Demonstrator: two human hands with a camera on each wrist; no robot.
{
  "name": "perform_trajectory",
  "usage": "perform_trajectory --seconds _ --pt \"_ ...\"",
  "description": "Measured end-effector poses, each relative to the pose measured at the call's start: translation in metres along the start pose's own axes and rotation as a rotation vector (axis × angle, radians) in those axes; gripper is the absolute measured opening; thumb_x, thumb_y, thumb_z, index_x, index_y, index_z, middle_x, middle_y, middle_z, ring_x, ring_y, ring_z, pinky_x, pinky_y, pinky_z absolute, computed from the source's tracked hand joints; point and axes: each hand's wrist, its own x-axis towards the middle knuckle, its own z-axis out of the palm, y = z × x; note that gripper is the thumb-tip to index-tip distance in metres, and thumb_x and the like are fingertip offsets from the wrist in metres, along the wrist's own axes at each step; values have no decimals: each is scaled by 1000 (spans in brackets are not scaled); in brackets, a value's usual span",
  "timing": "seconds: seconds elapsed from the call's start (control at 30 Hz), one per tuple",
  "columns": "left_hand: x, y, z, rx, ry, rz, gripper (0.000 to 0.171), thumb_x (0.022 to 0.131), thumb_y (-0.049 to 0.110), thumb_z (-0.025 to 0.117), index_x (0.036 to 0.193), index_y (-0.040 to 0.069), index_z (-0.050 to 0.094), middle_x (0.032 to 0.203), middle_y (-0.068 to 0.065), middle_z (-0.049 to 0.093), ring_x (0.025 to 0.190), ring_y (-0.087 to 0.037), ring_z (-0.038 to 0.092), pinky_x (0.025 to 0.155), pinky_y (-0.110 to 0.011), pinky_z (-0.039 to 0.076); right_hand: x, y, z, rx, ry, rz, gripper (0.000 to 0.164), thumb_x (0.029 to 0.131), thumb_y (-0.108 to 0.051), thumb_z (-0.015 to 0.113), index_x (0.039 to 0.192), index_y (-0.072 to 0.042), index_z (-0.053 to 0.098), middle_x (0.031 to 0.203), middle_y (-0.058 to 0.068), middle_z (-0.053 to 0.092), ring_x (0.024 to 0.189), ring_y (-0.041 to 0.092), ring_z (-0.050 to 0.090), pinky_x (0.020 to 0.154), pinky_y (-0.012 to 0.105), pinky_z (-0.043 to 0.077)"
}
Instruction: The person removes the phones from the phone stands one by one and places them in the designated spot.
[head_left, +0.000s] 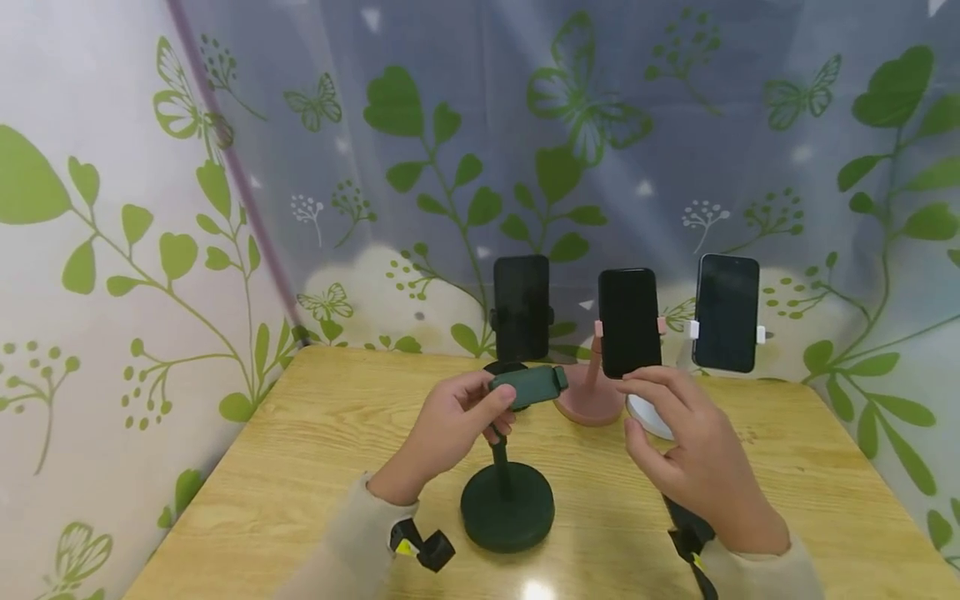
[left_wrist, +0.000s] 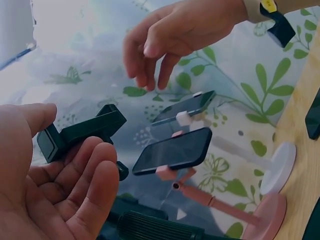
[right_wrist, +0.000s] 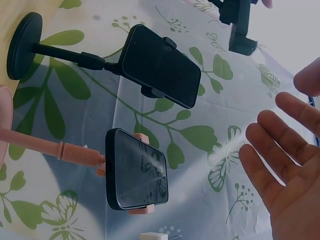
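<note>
My left hand [head_left: 438,429] grips the clamp head [head_left: 534,387] of a dark green phone stand [head_left: 507,510], thumb on top. The clamp head is tilted and carries no phone; the stand's round base rests on the table. In the left wrist view the clamp [left_wrist: 90,130] lies between thumb and fingers. My right hand [head_left: 693,454] hovers to the right with loosely bent fingers and nothing in them. A dark phone [left_wrist: 313,117] lies on the table, partly hidden below the right hand in the head view.
Behind stand a black stand with a phone [head_left: 522,308], a pink stand [head_left: 588,398] with a phone [head_left: 630,323], and a white stand [head_left: 649,417] with a phone [head_left: 726,312]. The wooden table [head_left: 315,467] meets a leaf-patterned curtain [head_left: 450,50] at the back and left.
</note>
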Motion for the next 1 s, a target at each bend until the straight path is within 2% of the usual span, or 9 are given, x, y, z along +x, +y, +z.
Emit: perform_trajectory --seconds 0.13,0.27,0.4,0.53,0.63,0.87,1.0 --pt "2 0 -12 -21 21 -36 39 106 35 62 98 -4 67 84 -16 71 74 -18 69 71 -35 61 0 1 0 7 7 -1 36 98 -27 53 120 -5 71 119 9 66 106 23 61 101 14 38" --pt "5 -2 -29 -75 60 -114 34 107 33 60 96 0 65 83 -8 69 73 -18 69 73 -36 61 1 1 0 8 13 -14 36 99 -27 52 119 -4 71 117 10 66 106 25 60 101 15 38" --pt "8 -9 -47 -161 126 -190 31 107 32 58 94 3 60 82 -4 67 72 -17 68 75 -36 61 1 1 0 -1 9 -18 37 101 -29 50 118 -4 71 117 10 65 105 26 60 100 17 38" --pt "10 -16 -63 -223 198 -237 28 107 31 60 93 6 61 81 -1 67 74 -15 67 78 -34 61 2 2 2 5 8 -26 34 96 -22 54 118 -3 71 117 11 66 105 26 60 99 18 39" --pt "11 -21 -74 -257 238 -252 28 107 32 61 96 7 62 84 1 67 77 -13 67 81 -32 60 2 2 3 6 11 -35 33 92 -17 57 117 -2 71 116 11 66 104 28 60 99 21 39" --pt "18 -30 -94 -365 318 -250 27 108 34 58 102 7 60 88 2 67 78 -9 66 81 -25 59 3 2 4 -10 11 -27 33 93 -19 55 115 -2 72 115 11 66 103 27 60 95 25 40" --pt "23 -37 -102 -430 365 -255 31 108 37 55 107 6 58 89 2 66 79 -9 65 83 -23 58 1 3 3 -13 -20 -7 33 91 -17 57 116 -2 71 116 10 66 105 27 60 94 27 41"
